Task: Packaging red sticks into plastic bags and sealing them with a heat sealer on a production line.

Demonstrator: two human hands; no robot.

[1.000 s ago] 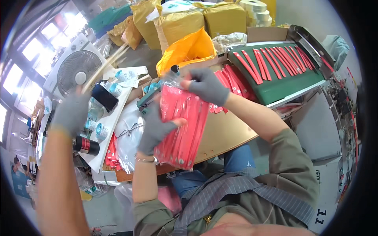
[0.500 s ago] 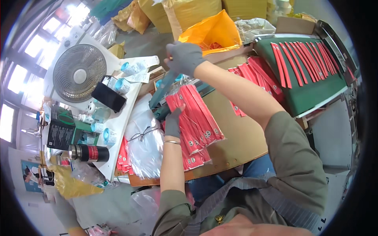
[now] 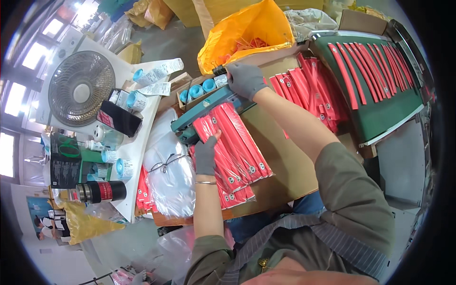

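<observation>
**Pack under the sealer, both hands at work**

Apparently at the closing step, with the top end of the pack (image 3: 232, 142) brought up to the teal sealer (image 3: 202, 114). Clamped by the left hand (image 3: 205, 159) along the near left edge, thumb on top, fingers mostly hidden below. With the right hand (image 3: 247, 80), curled tight around the far end of the sealer, fingers together. Lowered close across the pack's mouth, though impossible to tell here whether fully pressed home.

Lying slanted over the table (image 3: 285, 183), lower end overlapping a second pack (image 3: 237, 197). Just beside on the left, clear bags (image 3: 171, 183) tied with dark cord (image 3: 165, 166); to the right, loose strips (image 3: 308, 92), then a green board (image 3: 346, 122) bearing more strips in a row.

Next, likely calling for an even downward push with the right hand and a brief hold, keeping the film flat and the left thumb clear of the bar. After that, probably lifting and drawing the pack free. Worth guarding against creases at the mouth.
</observation>
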